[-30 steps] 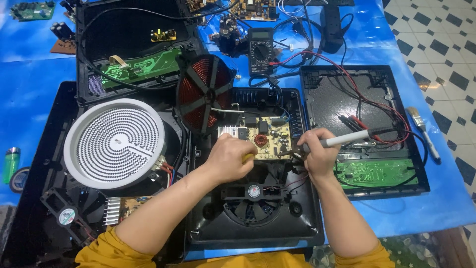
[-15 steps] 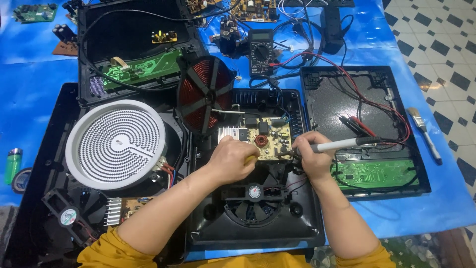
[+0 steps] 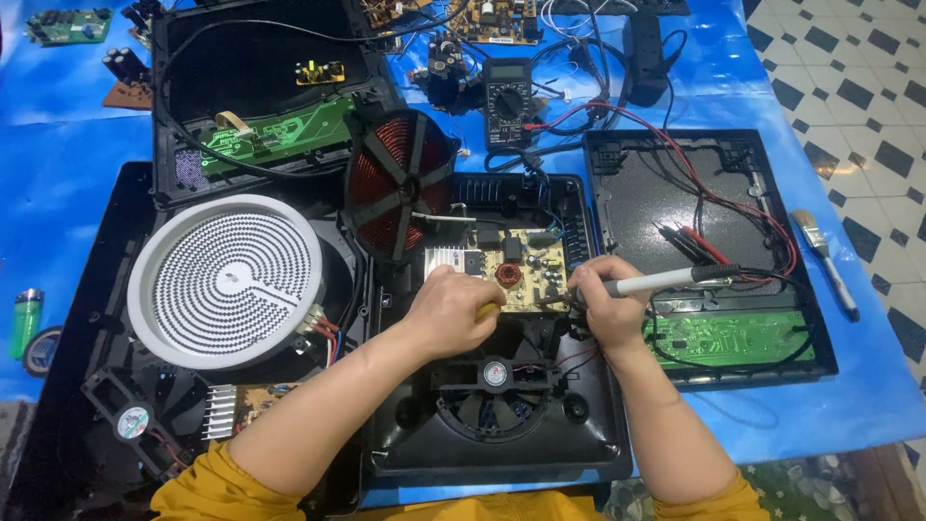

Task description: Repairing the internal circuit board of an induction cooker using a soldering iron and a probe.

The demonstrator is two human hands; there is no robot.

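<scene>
An opened black cooker base [image 3: 502, 453] lies in front of me with a yellowish circuit board [image 3: 516, 265] inside it and a fan [image 3: 494, 405] below. My left hand [image 3: 451, 311] rests closed on the board's lower left edge, gripping a small yellow-handled tool [image 3: 488, 311] that is mostly hidden. My right hand [image 3: 606, 307] holds a grey-handled soldering iron [image 3: 666, 281], its tip pointing left at the board's lower right corner. A red copper coil [image 3: 397, 183] stands tilted above the board.
A white round heating plate [image 3: 230, 280] lies at left on another black housing. A black cover [image 3: 690, 207] with a green board [image 3: 738, 336] and red probe leads lies at right. A multimeter [image 3: 507, 98], a brush [image 3: 822, 256], a green lighter [image 3: 26, 321] lie on the blue sheet.
Both hands stay on the board. The soldering iron has shifted slightly, its tip still at the board's lower right corner.
</scene>
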